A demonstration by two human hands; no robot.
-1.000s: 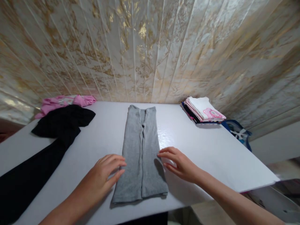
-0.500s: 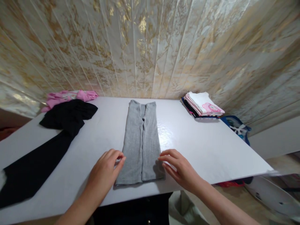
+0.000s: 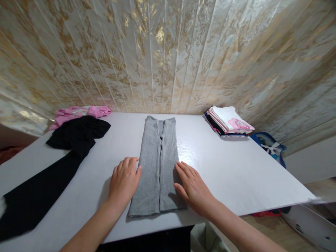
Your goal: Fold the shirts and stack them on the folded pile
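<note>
Grey folded garment (image 3: 150, 168), long and narrow with its two sides meeting along a centre line, lies flat on the white table (image 3: 223, 175) in front of me. At its left edge is my left hand (image 3: 125, 176), fingers extended and thumb by the cloth. My right hand (image 3: 193, 187) rests along the right edge, its fingers stretched out and fingertips at the fabric. Neither hand grips the cloth.
On the left lie a black garment (image 3: 49, 182), partly bunched, and a pink cloth (image 3: 98, 111) behind it. A stack of folded clothes (image 3: 227, 120) sits at the back right. Beyond the right edge is a blue bag (image 3: 282, 154). A patterned curtain (image 3: 157, 63) hangs behind.
Both hands have moved slightly forward along the garment's sides, and their fingers have straightened from a curled pose. The view has shifted a little; the garment keeps its shape.
</note>
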